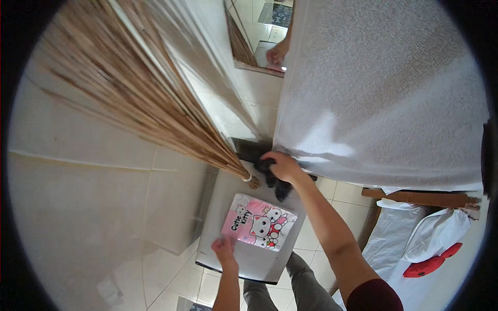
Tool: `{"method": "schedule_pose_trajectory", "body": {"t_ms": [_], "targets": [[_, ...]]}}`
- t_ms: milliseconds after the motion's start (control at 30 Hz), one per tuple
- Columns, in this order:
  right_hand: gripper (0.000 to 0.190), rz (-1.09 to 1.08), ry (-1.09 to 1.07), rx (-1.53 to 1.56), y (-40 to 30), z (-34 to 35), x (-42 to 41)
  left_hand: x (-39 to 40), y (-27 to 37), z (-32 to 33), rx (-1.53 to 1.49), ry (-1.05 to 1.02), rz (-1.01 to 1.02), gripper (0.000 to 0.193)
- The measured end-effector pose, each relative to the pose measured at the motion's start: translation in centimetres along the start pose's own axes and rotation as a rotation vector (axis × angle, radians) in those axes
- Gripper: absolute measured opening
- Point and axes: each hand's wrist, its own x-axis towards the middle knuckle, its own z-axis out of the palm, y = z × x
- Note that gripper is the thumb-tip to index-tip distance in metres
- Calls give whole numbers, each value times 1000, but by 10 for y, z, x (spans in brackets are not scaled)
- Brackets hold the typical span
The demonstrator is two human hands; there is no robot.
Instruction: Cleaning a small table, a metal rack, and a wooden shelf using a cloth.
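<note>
A pink booklet or pack with cartoon cats (260, 222) lies on a light grey tabletop (255, 262). At its lower left corner is my left hand (224, 248), fingers curled; whether it grips the corner is unclear. Beyond the pack, my right hand (283, 166) is on a dark, blurred item (266, 167) at the table's far edge, its fingers partly bent around it. Another dark piece (283, 190) lies just below that hand. Left of it, the bound end of a bundle of long thin brown sticks (194, 136) rests at the table's far part.
A large white towel-like cloth (373, 93) hangs at the upper right. A mirror (268, 42) stands behind the table, beside a tiled wall (97, 194). At the right are a wooden edge (420, 196), white bedding (393, 229) and a red item (424, 268).
</note>
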Motion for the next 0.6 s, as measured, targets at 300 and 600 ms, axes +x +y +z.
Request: {"method": "schedule_pose_trajectory", "body": {"t_ms": [300,600], "targets": [[53,-235,-422,77,17,55,102,-83,-36,72,-217,-234,-534,41],[50,-105,-237,-181,56,14,-8,-83,-14,62,-96,-244,-513,56]]}}
